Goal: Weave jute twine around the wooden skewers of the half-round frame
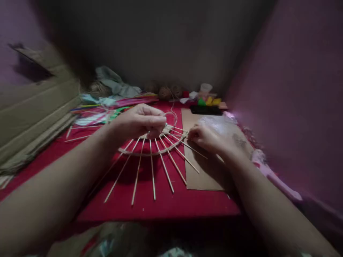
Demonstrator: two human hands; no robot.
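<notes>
A fan of thin wooden sticks [153, 175] spreads from a woven round centre [167, 129] above the red tabletop. A curved band of twine [150, 154] crosses the sticks partway out. My left hand [150, 119] is closed over the centre, its fingertips pinching a loose strand of twine [176, 117] that leads back to a ball. At the right end of the band, my right hand [202, 137] is closed, fingers pinched on the twine band where it meets a stick. The centre is partly hidden behind my left hand.
A brown cardboard sheet [198, 178] lies beneath my right hand, with a clear plastic piece on it. A dark phone-like slab [205, 110] and twine balls [164, 92] are at the back. Coloured sticks [139, 101] and cardboard [40, 110] stand left.
</notes>
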